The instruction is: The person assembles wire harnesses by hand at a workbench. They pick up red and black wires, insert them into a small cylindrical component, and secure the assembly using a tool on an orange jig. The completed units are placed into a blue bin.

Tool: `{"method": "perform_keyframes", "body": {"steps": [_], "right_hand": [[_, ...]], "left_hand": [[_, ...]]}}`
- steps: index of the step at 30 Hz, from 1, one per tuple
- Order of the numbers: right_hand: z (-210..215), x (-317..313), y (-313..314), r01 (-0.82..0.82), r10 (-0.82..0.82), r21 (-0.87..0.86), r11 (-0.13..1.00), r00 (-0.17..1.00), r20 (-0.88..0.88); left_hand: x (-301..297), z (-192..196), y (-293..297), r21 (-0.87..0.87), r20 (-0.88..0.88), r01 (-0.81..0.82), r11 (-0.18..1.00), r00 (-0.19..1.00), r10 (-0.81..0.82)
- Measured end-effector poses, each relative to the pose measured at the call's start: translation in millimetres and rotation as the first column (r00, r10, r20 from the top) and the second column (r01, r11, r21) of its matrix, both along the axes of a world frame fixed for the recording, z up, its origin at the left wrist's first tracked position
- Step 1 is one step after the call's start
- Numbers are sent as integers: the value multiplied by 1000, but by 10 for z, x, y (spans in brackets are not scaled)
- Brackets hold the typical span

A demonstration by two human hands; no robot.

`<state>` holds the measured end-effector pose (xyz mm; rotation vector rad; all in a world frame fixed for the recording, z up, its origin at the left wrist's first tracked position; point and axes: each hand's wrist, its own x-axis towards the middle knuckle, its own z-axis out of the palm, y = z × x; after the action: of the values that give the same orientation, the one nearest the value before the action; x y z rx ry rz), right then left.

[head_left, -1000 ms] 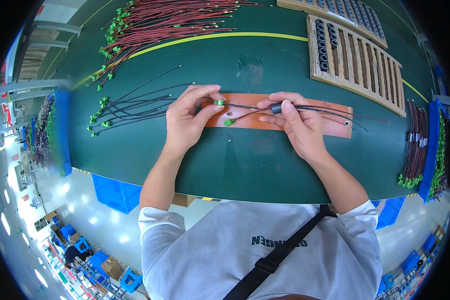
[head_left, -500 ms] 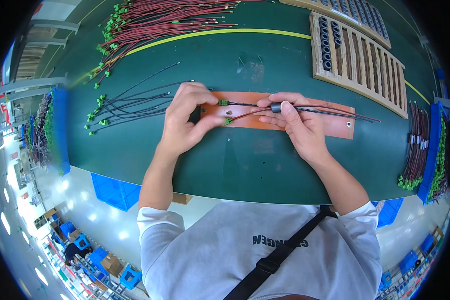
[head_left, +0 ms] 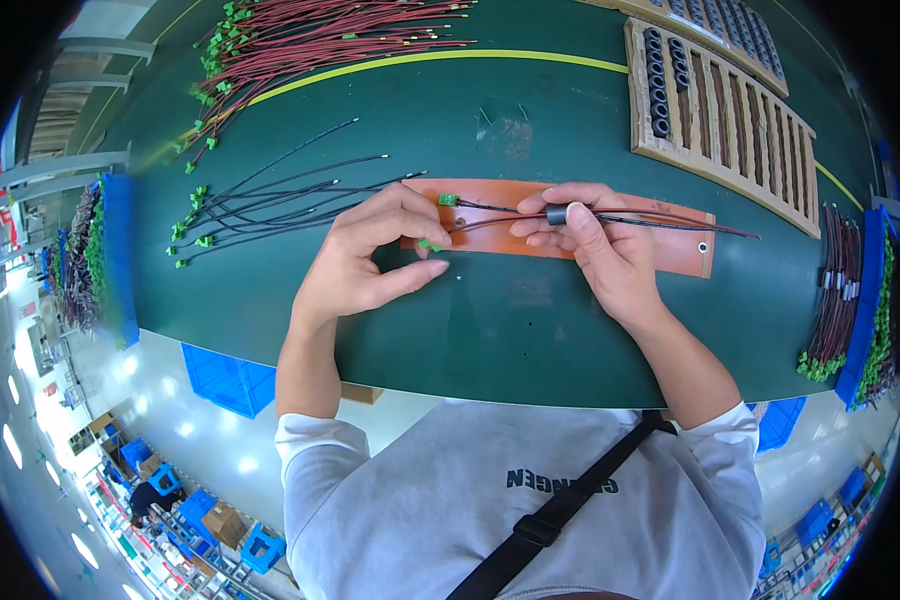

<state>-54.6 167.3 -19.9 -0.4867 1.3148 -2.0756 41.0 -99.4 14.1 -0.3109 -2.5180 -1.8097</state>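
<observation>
My right hand [head_left: 610, 245] is closed around a black cylindrical ferrite core [head_left: 556, 214], thumb in front and fingers behind. A red wire and a black wire run through the core, and their loose ends [head_left: 710, 228] stick out to the right. Left of it, the wires end in two green connectors, an upper one [head_left: 449, 200] and a lower one [head_left: 430, 245]. My left hand [head_left: 375, 250] is beside the lower connector, its fingertips touching it, thumb and forefinger apart. Beneath both hands lies an orange-brown strip [head_left: 670, 258] with holes near its ends.
Black wires with green connectors [head_left: 260, 205] lie on the green table [head_left: 450, 340] at left. Red wires [head_left: 340, 30] are heaped at the far left. A slotted cardboard tray [head_left: 720, 130] with ferrite cores stands far right. Bundled wires [head_left: 838, 290] lie near the right edge.
My left thumb has moved away from the forefinger, toward me. The lower green connector has shifted left and now sits at the left fingertips. My right hand keeps its hold on the ferrite core.
</observation>
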Motion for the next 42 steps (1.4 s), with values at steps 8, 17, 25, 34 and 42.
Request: {"method": "perform_keyframes", "body": {"steps": [8, 17, 25, 34, 42], "right_hand": [[-1, -15, -2, -11, 12, 10, 1000, 996, -83], [-49, -18, 8, -10, 8, -36, 999, 999, -53], [-66, -1, -10, -28, 25, -22, 999, 995, -98], [161, 60, -120, -4, 116, 396, 918, 959, -257], [43, 25, -68, 98, 228, 533, 841, 829, -512]], "left_hand": [[2, -92, 7, -159, -20, -185, 970, 983, 184], [-82, -151, 121, -283, -173, -218, 934, 969, 174], [-151, -169, 95, -484, -258, -154, 861, 966, 28], [-58, -82, 225, -560, -667, -353, 750, 729, -154], [-329, 277, 633, -824, -552, -502, 264, 603, -576]]}}
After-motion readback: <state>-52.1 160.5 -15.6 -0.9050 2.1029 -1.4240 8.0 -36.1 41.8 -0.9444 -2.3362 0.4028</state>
